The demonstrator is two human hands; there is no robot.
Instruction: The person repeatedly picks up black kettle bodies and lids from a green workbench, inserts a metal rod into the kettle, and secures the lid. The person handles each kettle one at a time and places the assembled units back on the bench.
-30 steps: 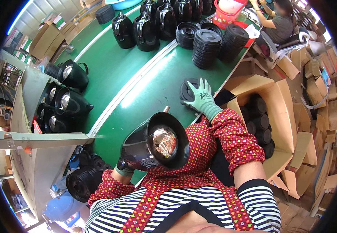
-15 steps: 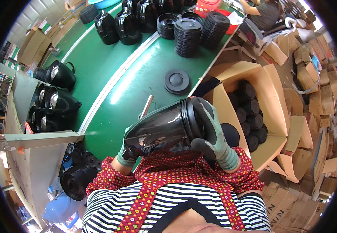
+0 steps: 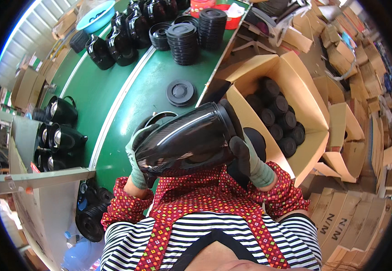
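Observation:
A glossy black vacuum jug (image 3: 182, 147) lies tilted across in front of my chest, its narrow end to the left and its wide end up to the right. My gloved left hand (image 3: 137, 158) grips the narrow end, its fingers partly hidden behind the jug. The curved handle (image 3: 162, 116) shows on the far side. My gloved right hand (image 3: 245, 162) is wrapped over the wide end, thumb on the near side, covering the end face. A round black lid-like disc (image 3: 180, 92) rests on the green table beyond the jug.
Stacked black discs (image 3: 181, 45) and upright black jugs (image 3: 122, 45) stand at the back of the green table (image 3: 110, 153). More jugs (image 3: 65, 137) lie at the left. An open carton (image 3: 311, 101) holding several black cylinders stands at my right.
The jug has rolled in my hands: its handle now shows on the far side and the spout no longer does. Ridged rings at the wide end are out of sight. The view has shifted right.

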